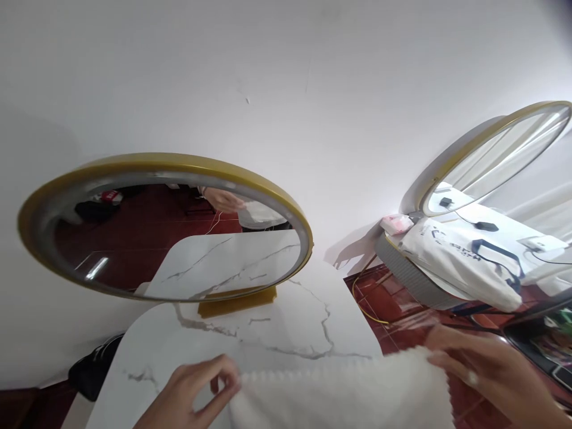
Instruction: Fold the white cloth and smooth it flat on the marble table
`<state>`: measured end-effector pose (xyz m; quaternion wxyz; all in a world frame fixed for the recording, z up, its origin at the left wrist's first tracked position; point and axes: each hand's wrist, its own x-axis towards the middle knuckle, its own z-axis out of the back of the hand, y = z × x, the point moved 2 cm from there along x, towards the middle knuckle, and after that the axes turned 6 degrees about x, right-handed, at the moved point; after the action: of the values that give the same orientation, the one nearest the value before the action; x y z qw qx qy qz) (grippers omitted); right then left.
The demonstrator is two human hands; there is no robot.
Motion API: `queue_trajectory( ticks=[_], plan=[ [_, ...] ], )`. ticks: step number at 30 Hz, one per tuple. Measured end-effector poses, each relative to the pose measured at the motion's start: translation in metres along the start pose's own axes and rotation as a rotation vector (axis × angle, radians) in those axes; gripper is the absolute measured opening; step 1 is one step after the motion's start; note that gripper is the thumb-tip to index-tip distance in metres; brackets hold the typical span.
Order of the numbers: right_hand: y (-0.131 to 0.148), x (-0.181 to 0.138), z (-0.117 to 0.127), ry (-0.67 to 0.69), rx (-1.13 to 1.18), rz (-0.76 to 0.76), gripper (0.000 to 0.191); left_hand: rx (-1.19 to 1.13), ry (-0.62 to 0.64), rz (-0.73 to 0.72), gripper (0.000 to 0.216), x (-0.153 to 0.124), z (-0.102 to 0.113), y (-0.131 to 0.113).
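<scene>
A white cloth [344, 396] with a scalloped edge is stretched between my two hands at the bottom of the view. My left hand [192, 393] pinches its left corner, over the white marble-patterned table [286, 333]. Past the table's right edge, my right hand [487, 372] grips the other top corner and is slightly blurred. The lower part of the cloth runs out of the frame. Behind it, an oval gold-framed mirror [179, 256] stands on a gold base [236, 302] and reflects a hand with white cloth.
At right, a second gold-framed mirror [504, 155] stands by a white printed bag [465, 256] and a pink-and-white packet [397, 224]. A black bag [96, 366] sits at the table's left. A yellow cable [369, 313] hangs over the red tiled floor [388, 298].
</scene>
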<state>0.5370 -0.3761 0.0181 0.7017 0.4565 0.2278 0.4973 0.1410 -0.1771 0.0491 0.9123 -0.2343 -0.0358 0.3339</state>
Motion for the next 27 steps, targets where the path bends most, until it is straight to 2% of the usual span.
queue_trajectory(
  ticks=[1, 3, 5, 7, 10, 13, 16, 19, 21, 24, 27],
  plan=[
    [-0.011, 0.021, -0.002, 0.048, 0.001, -0.041, 0.023, 0.042, -0.012, 0.022, 0.021, 0.02, -0.011, 0.0],
    [-0.042, 0.062, -0.013, 0.056, 0.022, -0.127, 0.03, 0.14, -0.053, 0.068, 0.027, 0.06, -0.04, 0.003],
    [-0.078, 0.097, -0.037, 0.114, 0.041, -0.198, 0.041, 0.232, -0.068, 0.134, 0.03, 0.096, -0.074, 0.011],
    [-0.115, 0.122, -0.064, 0.114, 0.044, -0.285, 0.035, 0.27, -0.042, 0.213, 0.033, 0.125, -0.109, 0.02],
    [-0.156, 0.148, -0.099, 0.12, 0.019, -0.338, 0.023, 0.247, 0.001, 0.358, 0.034, 0.15, -0.148, 0.033],
    [-0.175, 0.163, -0.119, 0.094, -0.012, -0.332, 0.015, 0.21, -0.015, 0.483, 0.038, 0.155, -0.174, 0.04],
    [-0.177, 0.154, -0.134, 0.016, -0.047, -0.289, 0.027, 0.22, -0.133, 0.545, 0.044, 0.141, -0.206, 0.039],
    [-0.173, 0.115, -0.161, -0.072, -0.117, -0.165, 0.046, 0.278, -0.351, 0.455, 0.052, 0.121, -0.245, 0.03],
    [-0.169, 0.085, -0.189, -0.083, -0.316, 0.074, 0.051, 0.329, -0.439, 0.346, 0.058, 0.118, -0.269, 0.026],
    [-0.171, 0.065, -0.228, -0.043, -0.579, 0.2, 0.057, 0.409, -0.5, 0.267, 0.067, 0.134, -0.288, 0.029],
    [-0.179, 0.083, -0.246, -0.032, -0.737, 0.206, 0.057, 0.43, -0.519, 0.281, 0.069, 0.161, -0.291, 0.039]
  ],
)
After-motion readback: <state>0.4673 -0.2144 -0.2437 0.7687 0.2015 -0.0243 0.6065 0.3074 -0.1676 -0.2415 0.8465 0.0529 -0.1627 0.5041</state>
